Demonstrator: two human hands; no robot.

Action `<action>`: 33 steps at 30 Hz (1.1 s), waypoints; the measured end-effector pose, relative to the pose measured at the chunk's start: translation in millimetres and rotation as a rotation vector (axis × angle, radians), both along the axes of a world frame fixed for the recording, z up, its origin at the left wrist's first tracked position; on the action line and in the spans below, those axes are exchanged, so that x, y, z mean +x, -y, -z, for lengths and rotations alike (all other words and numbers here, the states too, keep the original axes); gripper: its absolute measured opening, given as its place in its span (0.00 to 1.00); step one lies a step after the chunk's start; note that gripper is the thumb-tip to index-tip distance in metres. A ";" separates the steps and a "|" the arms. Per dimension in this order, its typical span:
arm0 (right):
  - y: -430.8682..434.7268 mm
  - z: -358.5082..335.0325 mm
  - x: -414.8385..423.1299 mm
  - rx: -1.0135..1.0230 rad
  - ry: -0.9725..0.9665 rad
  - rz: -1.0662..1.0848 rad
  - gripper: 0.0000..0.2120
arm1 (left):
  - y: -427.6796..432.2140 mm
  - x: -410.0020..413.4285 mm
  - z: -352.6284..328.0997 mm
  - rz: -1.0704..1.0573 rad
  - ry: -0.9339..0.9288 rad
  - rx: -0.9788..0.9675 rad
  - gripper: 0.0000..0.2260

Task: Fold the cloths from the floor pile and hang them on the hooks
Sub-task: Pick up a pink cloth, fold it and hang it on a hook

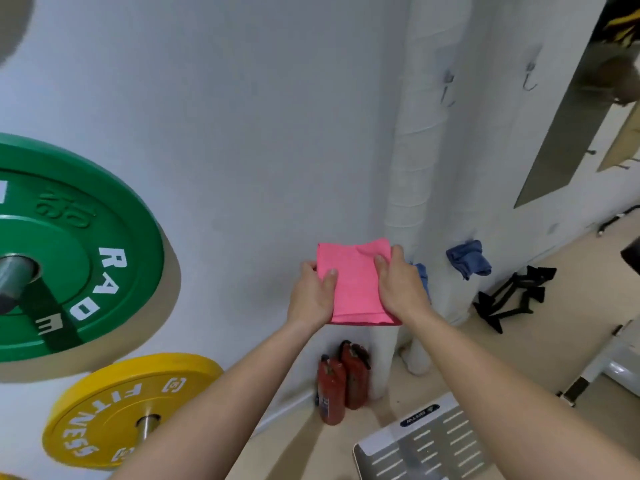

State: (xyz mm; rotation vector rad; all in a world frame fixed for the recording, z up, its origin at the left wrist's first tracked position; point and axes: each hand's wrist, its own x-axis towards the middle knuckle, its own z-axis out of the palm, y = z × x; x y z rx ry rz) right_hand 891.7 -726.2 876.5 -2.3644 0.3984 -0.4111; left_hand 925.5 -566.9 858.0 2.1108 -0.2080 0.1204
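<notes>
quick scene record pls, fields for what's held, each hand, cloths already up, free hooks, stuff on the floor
held: pink cloth, folded, held up before the wall
left hand: grips its left edge
right hand: grips its right edge
hung: blue cloth on the wall; second blue cloth partly hidden behind the right hand
free hooks: left bare hook, right bare hook, both higher up
floor: two red fire extinguishers in the corner

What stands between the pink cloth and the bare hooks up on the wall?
Nothing visible. The left hand and right hand hold the pink cloth in open air; the white pipe hugs the wall left of the hooks.
</notes>
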 end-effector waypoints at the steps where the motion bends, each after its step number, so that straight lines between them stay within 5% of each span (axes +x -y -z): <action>1: 13.9 -7.2 5.7 0.007 0.020 0.006 0.14 | 13.6 7.9 -7.8 0.017 0.009 -0.015 0.17; 14: 215.9 -143.0 115.5 0.051 0.414 -0.041 0.12 | 216.9 120.4 -149.5 0.013 0.234 -0.255 0.16; 22: 301.2 -236.9 214.4 -0.041 0.425 -0.119 0.14 | 281.9 191.9 -228.1 -0.084 0.312 -0.322 0.12; 33: 337.1 -206.5 276.9 0.299 0.328 -0.299 0.10 | 279.1 238.6 -204.2 -0.074 -0.006 -0.466 0.08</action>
